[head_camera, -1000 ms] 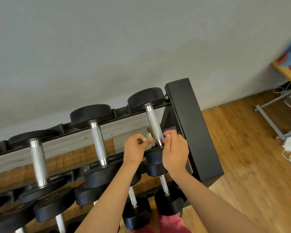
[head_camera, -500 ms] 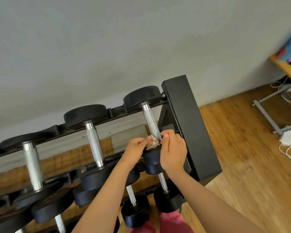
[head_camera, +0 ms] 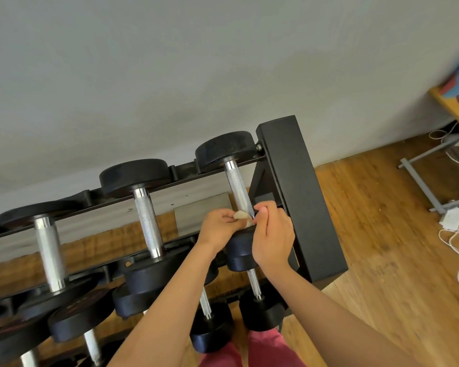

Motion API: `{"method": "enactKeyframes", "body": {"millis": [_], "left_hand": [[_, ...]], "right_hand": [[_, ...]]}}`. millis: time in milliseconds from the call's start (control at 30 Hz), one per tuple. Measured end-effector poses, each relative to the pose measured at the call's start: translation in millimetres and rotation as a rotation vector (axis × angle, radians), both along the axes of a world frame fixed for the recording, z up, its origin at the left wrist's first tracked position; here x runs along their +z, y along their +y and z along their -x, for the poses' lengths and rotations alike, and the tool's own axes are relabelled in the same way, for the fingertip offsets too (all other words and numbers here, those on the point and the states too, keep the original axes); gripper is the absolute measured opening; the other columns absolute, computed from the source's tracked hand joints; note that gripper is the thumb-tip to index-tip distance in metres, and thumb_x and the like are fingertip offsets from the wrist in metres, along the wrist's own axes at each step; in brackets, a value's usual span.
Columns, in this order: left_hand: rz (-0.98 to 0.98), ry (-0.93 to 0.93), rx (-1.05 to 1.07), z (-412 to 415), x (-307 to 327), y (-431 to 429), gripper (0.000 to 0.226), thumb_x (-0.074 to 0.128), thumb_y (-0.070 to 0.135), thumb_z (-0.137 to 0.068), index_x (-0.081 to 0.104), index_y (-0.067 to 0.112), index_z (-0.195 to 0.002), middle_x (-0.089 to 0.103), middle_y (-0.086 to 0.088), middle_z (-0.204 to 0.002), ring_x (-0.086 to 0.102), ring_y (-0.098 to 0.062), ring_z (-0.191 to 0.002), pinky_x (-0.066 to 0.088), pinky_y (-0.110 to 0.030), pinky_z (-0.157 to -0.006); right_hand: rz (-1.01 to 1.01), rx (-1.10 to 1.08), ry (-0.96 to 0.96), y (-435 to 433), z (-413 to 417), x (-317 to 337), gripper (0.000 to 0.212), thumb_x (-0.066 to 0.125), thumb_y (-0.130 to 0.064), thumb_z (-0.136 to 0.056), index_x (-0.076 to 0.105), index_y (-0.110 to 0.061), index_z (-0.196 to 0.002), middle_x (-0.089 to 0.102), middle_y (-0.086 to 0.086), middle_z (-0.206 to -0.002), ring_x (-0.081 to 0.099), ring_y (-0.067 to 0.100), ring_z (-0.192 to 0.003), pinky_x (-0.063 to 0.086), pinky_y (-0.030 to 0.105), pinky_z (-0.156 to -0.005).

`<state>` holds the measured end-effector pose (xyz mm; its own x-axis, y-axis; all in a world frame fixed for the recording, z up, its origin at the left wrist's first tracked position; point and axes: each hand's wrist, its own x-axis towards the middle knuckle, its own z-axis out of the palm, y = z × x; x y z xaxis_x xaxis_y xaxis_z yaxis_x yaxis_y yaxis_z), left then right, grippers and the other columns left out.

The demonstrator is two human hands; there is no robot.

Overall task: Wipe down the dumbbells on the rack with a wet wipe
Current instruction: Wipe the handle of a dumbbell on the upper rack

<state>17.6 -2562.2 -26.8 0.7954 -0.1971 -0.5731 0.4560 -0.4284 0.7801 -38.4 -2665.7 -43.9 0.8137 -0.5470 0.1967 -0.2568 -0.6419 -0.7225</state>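
Presently the left hand (head_camera: 219, 226) pinches a crumpled white wet wipe (head_camera: 241, 215) against the knurled steel handle of the rightmost black-headed dumbbell (head_camera: 237, 189) on the black metal rack (head_camera: 297, 192); the right hand (head_camera: 272, 235) grips the wipe's other end. Advisable: wrap fully, stroke the whole length.

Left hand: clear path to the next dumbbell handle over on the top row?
Probably yes. The left hand, pinching the wipe, sits just right of the neighbouring handle, and only open air shows between them.
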Motion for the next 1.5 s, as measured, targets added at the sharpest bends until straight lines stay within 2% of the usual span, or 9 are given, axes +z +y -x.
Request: {"method": "enactKeyframes", "body": {"millis": [100,200,300,600,833,1033,1233,1367,1500], "left_hand": [[-0.017,-0.052,0.056,4.0,-3.8,4.5,0.004,0.074,0.017,-0.085,0.071,0.015,-0.086,0.072,0.0,-0.085,0.069,-0.014,-0.086,0.057,-0.028,-0.077],[-0.012,-0.05,0.057,5.0,-2.3,2.6,0.006,0.072,0.016,-0.087,0.07,0.017,-0.093,0.072,0.002,-0.089,0.067,-0.013,-0.088,0.056,-0.028,-0.08],[-0.054,-0.031,0.031,0.7,2.2,-5.2,0.011,0.074,0.021,-0.085,0.064,0.025,-0.089,0.066,0.008,-0.084,0.063,-0.006,-0.082,0.052,-0.022,-0.071],[-0.142,-0.059,0.055,0.6,2.7,-9.8,0.016,0.075,0.023,-0.083,0.064,0.022,-0.072,0.062,0.005,-0.072,0.059,-0.006,-0.07,0.042,-0.018,-0.058],[-0.07,-0.05,0.192,7.9,-4.4,-10.4,0.02,0.077,0.023,-0.082,0.057,0.022,-0.086,0.064,0.005,-0.083,0.061,-0.009,-0.081,0.055,-0.032,-0.08],[-0.037,-0.049,0.23,9.3,-6.6,-8.0,0.012,0.078,0.02,-0.081,0.066,0.019,-0.081,0.07,-0.001,-0.085,0.067,-0.016,-0.085,0.058,-0.038,-0.081],[0.017,0.013,0.263,4.8,-4.7,-12.9,0.018,0.078,0.022,-0.082,0.062,0.025,-0.089,0.066,0.003,-0.092,0.062,-0.012,-0.087,0.055,-0.03,-0.08],[0.056,0.027,0.309,-3.7,0.7,-17.6,0.032,0.081,0.023,-0.078,0.061,0.02,-0.103,0.059,0.01,-0.088,0.055,-0.003,-0.081,0.045,-0.018,-0.065],[-0.002,-0.024,0.285,-2.5,-2.3,-14.1,0.026,0.082,0.026,-0.077,0.058,0.024,-0.089,0.06,0.009,-0.09,0.057,-0.007,-0.084,0.047,-0.021,-0.068]], "right_hand": [[0.002,0.002,0.004,0.3,-0.2,0.6,0.045,0.023,-0.039,-0.099,0.063,-0.019,-0.091,0.059,-0.007,-0.073,0.05,0.009,-0.067,0.027,0.01,-0.059],[0.008,0.007,0.006,0.5,-0.7,0.9,0.046,0.023,-0.039,-0.099,0.063,-0.018,-0.091,0.059,-0.007,-0.074,0.05,0.007,-0.067,0.026,0.009,-0.059],[0.009,0.013,0.008,0.2,-0.1,1.0,0.046,0.023,-0.04,-0.099,0.063,-0.018,-0.091,0.059,-0.008,-0.075,0.049,0.006,-0.067,0.026,0.009,-0.06],[0.004,0.015,-0.002,0.5,-0.7,1.5,0.043,0.026,-0.038,-0.098,0.063,-0.018,-0.088,0.059,-0.008,-0.073,0.048,0.007,-0.066,0.028,0.011,-0.059],[0.052,0.055,-0.003,-1.1,-0.3,-0.7,0.027,0.042,-0.03,-0.09,0.061,-0.021,-0.075,0.058,-0.009,-0.068,0.045,0.004,-0.067,0.029,0.011,-0.065],[0.051,0.072,-0.01,-2.6,0.2,-2.0,0.03,0.04,-0.029,-0.091,0.063,-0.02,-0.073,0.059,-0.009,-0.068,0.047,0.006,-0.067,0.03,0.01,-0.066],[0.05,0.072,-0.003,-2.3,0.2,-0.7,0.031,0.039,-0.03,-0.091,0.063,-0.02,-0.074,0.06,-0.009,-0.068,0.048,0.006,-0.068,0.031,0.014,-0.065],[0.044,0.067,0.006,-2.5,-0.5,-0.8,0.031,0.039,-0.032,-0.092,0.064,-0.02,-0.077,0.059,-0.009,-0.068,0.047,0.004,-0.067,0.029,0.009,-0.065],[0.038,0.065,0.001,-1.3,-0.3,1.2,0.03,0.039,-0.031,-0.091,0.062,-0.02,-0.076,0.058,-0.01,-0.068,0.046,0.005,-0.066,0.028,0.011,-0.063]]}}
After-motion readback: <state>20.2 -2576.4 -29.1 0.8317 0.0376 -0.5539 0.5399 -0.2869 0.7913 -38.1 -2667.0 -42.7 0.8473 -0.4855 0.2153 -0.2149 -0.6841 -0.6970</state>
